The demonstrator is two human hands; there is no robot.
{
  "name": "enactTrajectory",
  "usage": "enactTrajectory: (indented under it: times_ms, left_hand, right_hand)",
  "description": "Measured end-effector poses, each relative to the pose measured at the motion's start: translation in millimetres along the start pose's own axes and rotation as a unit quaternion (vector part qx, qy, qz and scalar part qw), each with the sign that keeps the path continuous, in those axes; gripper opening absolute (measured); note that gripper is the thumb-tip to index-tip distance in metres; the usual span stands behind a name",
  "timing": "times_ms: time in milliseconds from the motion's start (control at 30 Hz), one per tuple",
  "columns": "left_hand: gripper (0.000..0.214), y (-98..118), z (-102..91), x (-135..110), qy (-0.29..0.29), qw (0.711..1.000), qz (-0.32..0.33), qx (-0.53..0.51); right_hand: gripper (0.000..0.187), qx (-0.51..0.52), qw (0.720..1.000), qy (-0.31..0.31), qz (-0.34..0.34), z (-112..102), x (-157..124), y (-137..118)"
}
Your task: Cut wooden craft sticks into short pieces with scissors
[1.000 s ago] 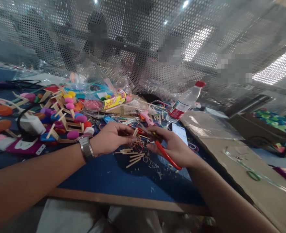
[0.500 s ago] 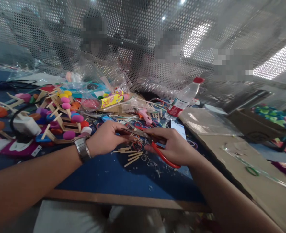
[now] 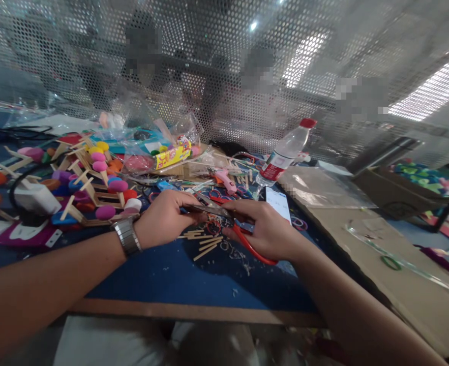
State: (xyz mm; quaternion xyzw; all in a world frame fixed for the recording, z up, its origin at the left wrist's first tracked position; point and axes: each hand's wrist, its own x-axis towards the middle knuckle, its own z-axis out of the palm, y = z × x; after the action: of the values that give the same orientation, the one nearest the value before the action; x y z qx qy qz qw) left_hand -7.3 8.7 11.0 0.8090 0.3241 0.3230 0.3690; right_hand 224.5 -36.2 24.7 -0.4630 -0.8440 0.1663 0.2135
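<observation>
Red-handled scissors [image 3: 247, 244] are in my right hand [image 3: 266, 229], with fingers wrapped round the handles and blades pointing left. The blade tips reach my left hand [image 3: 165, 218], whose thumb and fingers are pinched; what they hold is too small and hidden to make out. A metal watch [image 3: 127, 235] is on my left wrist. Just below both hands, several short wooden sticks [image 3: 209, 245] lie on the blue tabletop [image 3: 193, 284]. Small pale scraps [image 3: 243, 259] are scattered beside them.
To the left are several wooden-stick pieces with coloured clay [image 3: 106, 212] and a white plug [image 3: 41, 197]. Behind my hands lie a pink glue gun [image 3: 226, 180] and a yellow-labelled packet [image 3: 174, 154]. A bottle [image 3: 285, 155], phone [image 3: 277, 204] and cardboard box [image 3: 395, 190] stand or lie right.
The view has shifted slightly, so most things sit a little further left. Both hands stay together at the scissors, and the blades look somewhat closer together.
</observation>
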Motion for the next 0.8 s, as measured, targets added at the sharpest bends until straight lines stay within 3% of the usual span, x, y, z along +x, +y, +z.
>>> enactTrajectory:
  times_ms: [300,533,800]
  left_hand:
    - [0.013,7,2.5,-3,0.006,1.000,0.011,0.012]
    - [0.015,8,2.6,-4,0.007,1.000,0.011,0.015]
    - [0.013,9,4.5,-4,0.011,1.000,0.003,0.023]
  right_hand:
    - [0.030,-0.048,0.999,-0.001,-0.024,6,1,-5]
    - [0.032,-0.057,0.997,0.042,0.000,11,1,-4]
    - [0.037,-0.052,0.998,0.034,0.028,10,1,-4]
